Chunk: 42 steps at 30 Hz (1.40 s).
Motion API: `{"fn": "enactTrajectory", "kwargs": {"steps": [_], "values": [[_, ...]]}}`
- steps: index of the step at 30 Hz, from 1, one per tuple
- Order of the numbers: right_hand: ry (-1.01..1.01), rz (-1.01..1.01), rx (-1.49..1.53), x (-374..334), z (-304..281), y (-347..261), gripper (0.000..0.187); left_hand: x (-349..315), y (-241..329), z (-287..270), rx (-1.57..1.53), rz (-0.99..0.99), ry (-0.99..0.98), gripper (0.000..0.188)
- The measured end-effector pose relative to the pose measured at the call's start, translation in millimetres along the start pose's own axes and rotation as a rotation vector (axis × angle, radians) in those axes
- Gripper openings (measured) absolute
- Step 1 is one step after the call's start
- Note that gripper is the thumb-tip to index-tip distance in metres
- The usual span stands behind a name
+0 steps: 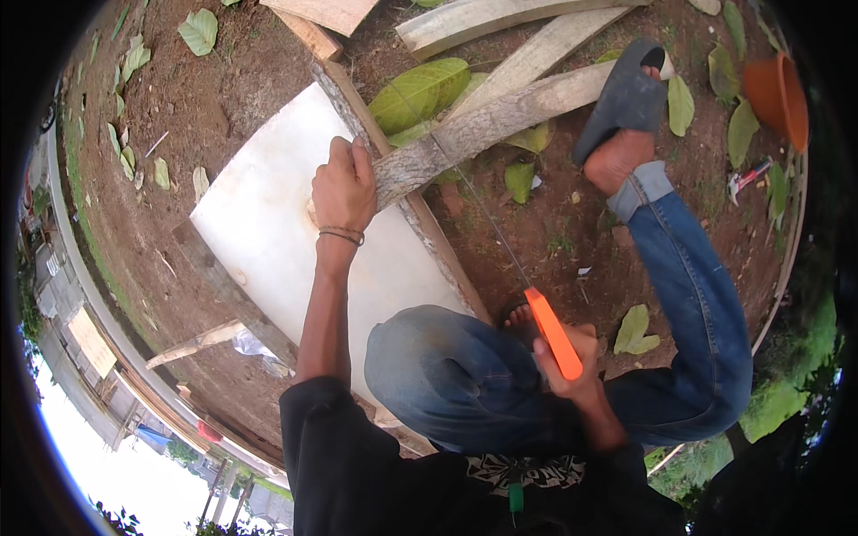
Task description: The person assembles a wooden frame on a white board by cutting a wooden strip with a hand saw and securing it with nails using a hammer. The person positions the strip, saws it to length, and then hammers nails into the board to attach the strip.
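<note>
A bark-edged wooden piece (500, 129) lies slantwise across the raised edge of a white board (259, 192). My left hand (344, 188) is closed around its near-left end, knuckles up. My right hand (572, 362) grips the orange handle of a hand saw (556, 335), low and to the right. The thin saw blade, seen edge-on, runs up and left from the handle and crosses the wood a short way right of my left hand. How deep the blade sits in the wood I cannot tell. My sandalled foot (626, 116) presses on the wood's far-right part.
More planks (500, 27) lie at the top. Green leaves (420, 94) are scattered over the brown soil. An orange pot (776, 100) and a red-headed hammer (749, 179) are at the right. My bent, jeans-covered knee (438, 366) is between my arms. A plastic bag (255, 344) lies at left.
</note>
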State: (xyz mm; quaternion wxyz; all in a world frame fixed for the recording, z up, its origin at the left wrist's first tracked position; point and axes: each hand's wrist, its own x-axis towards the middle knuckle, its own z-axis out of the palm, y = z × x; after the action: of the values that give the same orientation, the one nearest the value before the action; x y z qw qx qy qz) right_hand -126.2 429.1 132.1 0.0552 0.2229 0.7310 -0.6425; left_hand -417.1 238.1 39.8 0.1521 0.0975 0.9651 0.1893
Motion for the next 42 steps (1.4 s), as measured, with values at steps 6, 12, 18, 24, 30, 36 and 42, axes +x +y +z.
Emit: {"fn": "enactTrajectory", "kwargs": {"steps": [6, 12, 18, 24, 30, 36, 42], "values": [[0.035, 0.024, 0.058, 18.2, 7.7, 6.8, 0.014, -0.4, 7.8, 10.3, 0.003, 0.007, -0.017, 0.031], [0.052, -0.060, -0.018, -29.6, -3.2, -12.5, 0.009, -8.9, -3.7, 3.6, -0.007, -0.015, 0.005, 0.030], [0.016, -0.028, 0.011, 38.4, 5.0, 2.0, 0.017, 2.1, 6.7, 8.3, -0.023, 0.019, 0.000, 0.032], [0.025, -0.027, -0.019, -53.4, -14.3, -1.4, 0.007, -3.4, 4.3, 5.0, -0.006, -0.024, 0.021, 0.033], [-0.045, 0.025, -0.011, 78.3, 18.9, 6.2, 0.022, -3.5, 5.2, 7.8, 0.014, 0.004, 0.014, 0.033], [0.039, -0.038, -0.002, -62.5, -23.5, -16.5, 0.004, -9.2, 10.0, 4.3, 0.013, -0.025, 0.020, 0.031], [-0.034, -0.091, 0.023, 82.5, 15.9, 6.9, 0.007, 0.0, 5.7, 0.8, 0.048, 0.010, 0.023, 0.033]]}}
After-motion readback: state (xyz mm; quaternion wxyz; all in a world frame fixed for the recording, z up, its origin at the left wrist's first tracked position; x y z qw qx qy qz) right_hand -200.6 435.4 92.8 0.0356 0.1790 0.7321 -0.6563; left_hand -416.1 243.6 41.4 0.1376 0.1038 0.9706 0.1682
